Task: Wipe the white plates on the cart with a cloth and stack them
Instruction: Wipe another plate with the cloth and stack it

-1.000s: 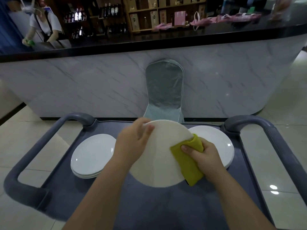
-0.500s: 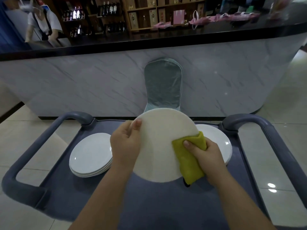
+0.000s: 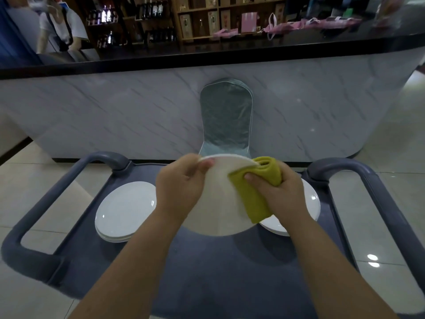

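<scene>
A person stands at a grey cart (image 3: 216, 272), holding one white plate (image 3: 216, 203) tilted up above the middle of the cart's top. The left hand (image 3: 181, 187) grips the plate's upper left rim, thumb on the near face and fingers wrapped behind. The right hand (image 3: 280, 194) is closed on one folded yellow-green cloth (image 3: 255, 196), pressing it against the plate's right side; the cloth wraps over the rim, with the thumb on top of it.

Near the cart's left edge lies a stack of white plates (image 3: 125, 210); at least three rims show, though the exact count cannot be told. Near the right edge, partly hidden by the right hand and the raised plate, lies another white plate or stack (image 3: 310, 203), its number unclear.

Two curved grey handles rise from the cart, one on the left (image 3: 69, 180) and one on the right (image 3: 372, 189). Beyond the far edge one chair back (image 3: 226, 118) stands against a marble-fronted counter (image 3: 115, 116) with a black top. Behind the counter are shelves of bottles (image 3: 149, 12), and one other person (image 3: 62, 28) is at the upper left.
</scene>
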The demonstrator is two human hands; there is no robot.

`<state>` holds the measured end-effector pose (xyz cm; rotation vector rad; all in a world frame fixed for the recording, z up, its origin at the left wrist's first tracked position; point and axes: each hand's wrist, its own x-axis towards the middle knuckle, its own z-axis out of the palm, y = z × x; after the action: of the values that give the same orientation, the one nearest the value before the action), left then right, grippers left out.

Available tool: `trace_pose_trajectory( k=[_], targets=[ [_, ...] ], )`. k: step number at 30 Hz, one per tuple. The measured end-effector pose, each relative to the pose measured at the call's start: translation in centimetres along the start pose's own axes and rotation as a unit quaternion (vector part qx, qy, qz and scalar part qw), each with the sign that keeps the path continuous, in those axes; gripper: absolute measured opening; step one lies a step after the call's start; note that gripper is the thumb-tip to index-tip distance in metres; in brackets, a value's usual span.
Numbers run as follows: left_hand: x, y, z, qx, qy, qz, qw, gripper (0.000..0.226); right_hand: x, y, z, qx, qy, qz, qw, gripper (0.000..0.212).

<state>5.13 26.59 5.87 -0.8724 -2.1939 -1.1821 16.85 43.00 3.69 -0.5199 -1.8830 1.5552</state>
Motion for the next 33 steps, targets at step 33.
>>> trace_pose_trajectory(
  k=[33],
  targets=[
    [-7.0, -3.1, -2.8, -0.606, -0.045, -0.503, 0.615, 0.046, 1.7, -0.9, 3.8, -0.314, -0.033, -0.12, 0.941, 0.048]
  ],
)
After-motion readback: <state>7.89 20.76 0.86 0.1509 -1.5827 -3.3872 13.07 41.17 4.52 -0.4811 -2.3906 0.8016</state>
